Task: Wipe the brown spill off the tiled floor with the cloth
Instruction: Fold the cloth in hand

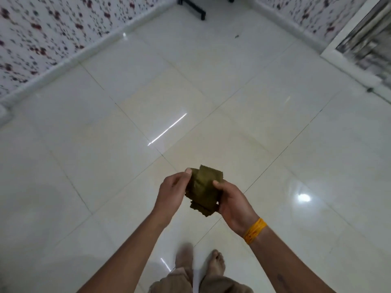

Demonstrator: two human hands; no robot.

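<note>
I hold a folded olive-brown cloth [204, 189] in front of me, well above the floor. My left hand [172, 192] pinches its left edge, thumb on top. My right hand [233, 200] grips its right side with the thumb pressed on the cloth; an orange thread band is on that wrist. The glossy cream tiled floor [190, 98] lies below, with a faint yellowish tint across the middle tiles. No distinct brown spill shows on it.
A speckled wall with a white skirting [63, 60] runs along the left, and another stands at the far right. A white door frame [349, 60] is at the right. Black furniture legs [193, 8] stand at the far end. My bare feet [201, 263] are below.
</note>
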